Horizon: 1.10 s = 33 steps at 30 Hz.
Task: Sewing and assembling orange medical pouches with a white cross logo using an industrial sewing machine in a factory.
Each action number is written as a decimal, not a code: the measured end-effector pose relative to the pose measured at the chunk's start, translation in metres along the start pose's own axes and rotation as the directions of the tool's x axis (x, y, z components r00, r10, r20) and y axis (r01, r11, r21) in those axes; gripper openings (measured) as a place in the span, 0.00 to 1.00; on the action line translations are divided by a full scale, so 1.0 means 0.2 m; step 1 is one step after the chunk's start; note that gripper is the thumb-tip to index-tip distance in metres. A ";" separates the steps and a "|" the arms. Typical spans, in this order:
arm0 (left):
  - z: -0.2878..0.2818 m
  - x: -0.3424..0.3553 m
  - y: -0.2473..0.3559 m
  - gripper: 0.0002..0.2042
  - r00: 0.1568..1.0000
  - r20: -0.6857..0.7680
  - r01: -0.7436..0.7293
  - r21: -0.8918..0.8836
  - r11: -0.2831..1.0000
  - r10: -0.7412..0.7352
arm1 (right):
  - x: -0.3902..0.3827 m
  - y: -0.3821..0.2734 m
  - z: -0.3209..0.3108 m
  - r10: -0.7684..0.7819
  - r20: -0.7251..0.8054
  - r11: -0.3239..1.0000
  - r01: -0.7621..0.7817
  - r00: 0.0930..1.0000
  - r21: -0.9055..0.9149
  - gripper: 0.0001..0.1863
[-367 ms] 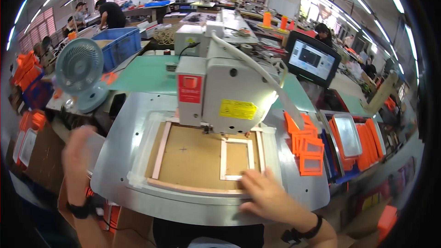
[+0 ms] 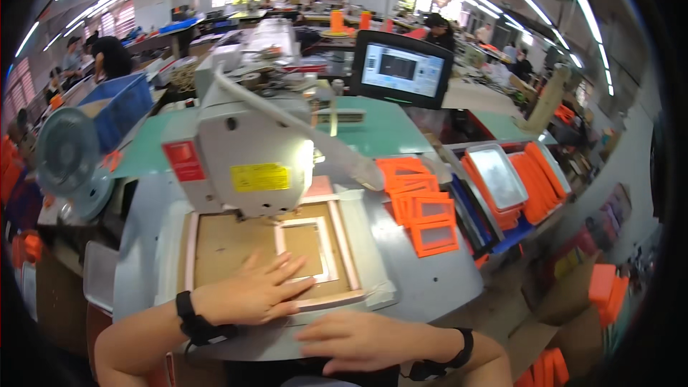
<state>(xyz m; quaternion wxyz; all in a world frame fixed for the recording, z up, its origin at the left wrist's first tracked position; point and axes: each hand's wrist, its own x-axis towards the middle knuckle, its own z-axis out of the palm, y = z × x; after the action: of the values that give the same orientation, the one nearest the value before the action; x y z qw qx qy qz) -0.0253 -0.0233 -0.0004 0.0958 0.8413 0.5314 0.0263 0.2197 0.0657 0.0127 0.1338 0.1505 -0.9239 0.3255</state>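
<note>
My left hand (image 2: 254,290) lies flat with fingers spread on a brown board (image 2: 222,233), the fingertips beside a small white rectangular frame (image 2: 326,247). Nothing is gripped in it. Pale strips border the board, which sits under the head of a grey-white sewing machine (image 2: 251,147). My right hand (image 2: 351,340) hovers by the near edge of the metal table (image 2: 423,297), palm down, fingers stretched out and holding nothing visible. Both wrists wear black bands.
Orange mesh-windowed frames (image 2: 423,208) are spread to the right of the board. Beyond them a bin holds orange pieces (image 2: 537,186) and a clear tray (image 2: 496,175). A monitor (image 2: 403,68) stands behind. On the left are a fan (image 2: 69,150), a blue crate (image 2: 118,111) and another translucent tray (image 2: 99,276).
My left hand has come from the left side of the table onto the board. My right hand has drawn back from the white frame toward the near edge. The view has swung right.
</note>
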 end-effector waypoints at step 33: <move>-0.05 -0.21 -0.09 0.25 0.999 0.027 0.017 -0.008 1.000 -0.017 | -0.61 0.22 -0.63 0.813 -0.537 0.571 -0.497 0.226 0.654 0.03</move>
<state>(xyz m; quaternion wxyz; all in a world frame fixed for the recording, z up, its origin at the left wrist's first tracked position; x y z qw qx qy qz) -0.0622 -0.0526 0.0083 0.1067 0.8365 0.5372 0.0165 0.3347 0.2022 0.0402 0.3522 -0.4045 -0.6523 0.5355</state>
